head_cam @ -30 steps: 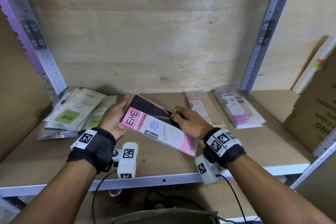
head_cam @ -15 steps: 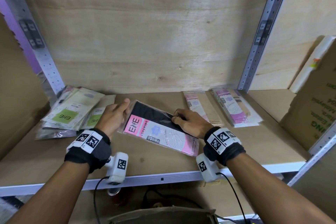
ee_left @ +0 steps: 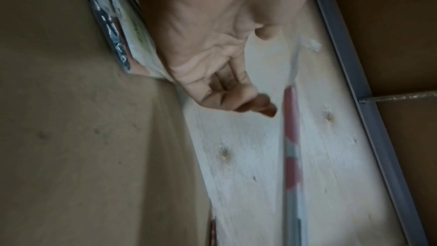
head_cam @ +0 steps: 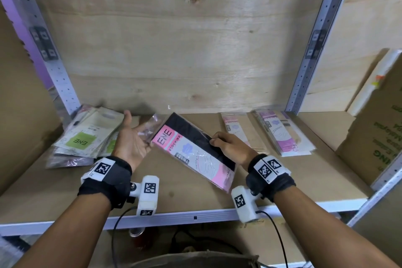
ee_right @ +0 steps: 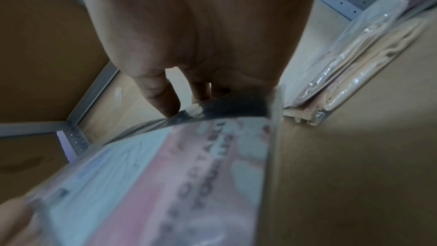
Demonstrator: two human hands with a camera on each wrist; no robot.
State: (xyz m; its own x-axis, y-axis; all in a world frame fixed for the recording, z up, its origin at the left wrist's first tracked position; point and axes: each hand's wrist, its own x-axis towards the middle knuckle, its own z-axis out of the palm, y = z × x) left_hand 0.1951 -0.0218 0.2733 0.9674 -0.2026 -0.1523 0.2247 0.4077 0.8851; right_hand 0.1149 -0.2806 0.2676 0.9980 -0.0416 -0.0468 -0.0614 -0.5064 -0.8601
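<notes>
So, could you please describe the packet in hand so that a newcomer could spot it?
Look at the wooden shelf between the grey uprights. Mid-shelf, the right hand pinches a tilted packet. It alone shows black fabric behind a pink ENE label.

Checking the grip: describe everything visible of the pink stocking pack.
The pack is a flat clear plastic sleeve, with a pink-and-white card reading ENE STOCKING and black fabric behind. It slants over the shelf. The right hand pinches its long edge; the open left hand is beside its top end, contact unclear.
</notes>
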